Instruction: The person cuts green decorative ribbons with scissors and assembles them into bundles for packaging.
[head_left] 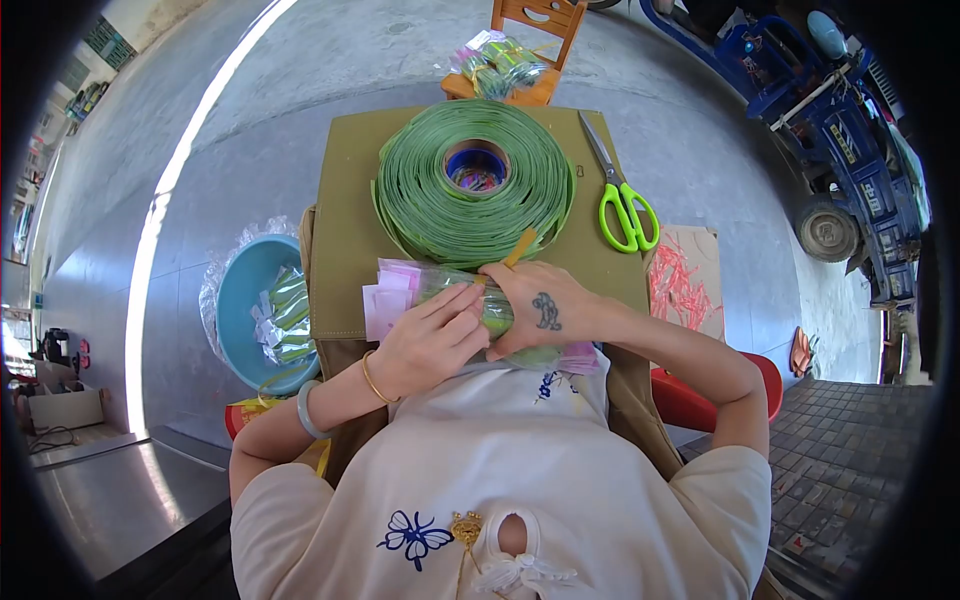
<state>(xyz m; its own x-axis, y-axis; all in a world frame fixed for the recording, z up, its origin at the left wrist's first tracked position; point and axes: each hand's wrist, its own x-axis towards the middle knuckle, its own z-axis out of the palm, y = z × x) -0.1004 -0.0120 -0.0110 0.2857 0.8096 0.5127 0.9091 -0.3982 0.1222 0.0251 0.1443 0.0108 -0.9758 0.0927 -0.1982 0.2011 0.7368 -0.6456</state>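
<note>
A bundle of clear plastic packets (396,290) with green contents and pink-and-white ends lies across the near edge of the board, close to my body. My left hand (432,338) has its fingers closed on the middle of the bundle. From the other side, my right hand (545,308) wraps round it, thumb and fingers curled over the packets. A yellow-brown tie strip (519,247) sticks up beside my right hand; where it runs under my fingers is hidden. Just beyond both hands lies a large roll of green flat strip (410,170).
Scissors with green handles (630,215) lie on the olive board (345,200). To the left stands a blue basin (235,330) holding packets. Wrapped bundles (500,65) sit on a wooden chair (545,90). Red strips (682,285) lie on cardboard at right, near a red stool (765,385).
</note>
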